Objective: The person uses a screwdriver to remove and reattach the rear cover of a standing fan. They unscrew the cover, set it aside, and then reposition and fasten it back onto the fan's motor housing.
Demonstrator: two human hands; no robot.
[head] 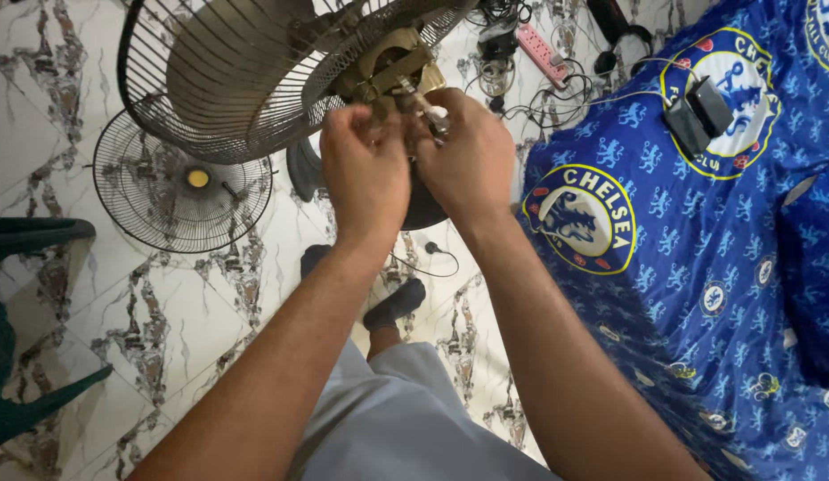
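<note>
A standing fan is tilted in front of me, its dark wire rear guard (219, 80) and blades at the upper left, its exposed brass-coloured motor housing (392, 67) at the top centre. My left hand (365, 174) pinches something small at the back of the motor, fingers closed. Beside it, my right hand (468, 160) grips a thin tool or shaft with a pale tip (432, 111) pointing into the motor. The two hands touch each other below the housing. What the left fingers pinch is hidden.
The detached front guard (178, 183) lies on the marble floor at left. A green plastic chair (23, 312) stands at the left edge. A bed with a blue patterned sheet (699, 267) fills the right, with black adapters (699, 111) on it. A pink power strip (541, 49) and cables lie beyond.
</note>
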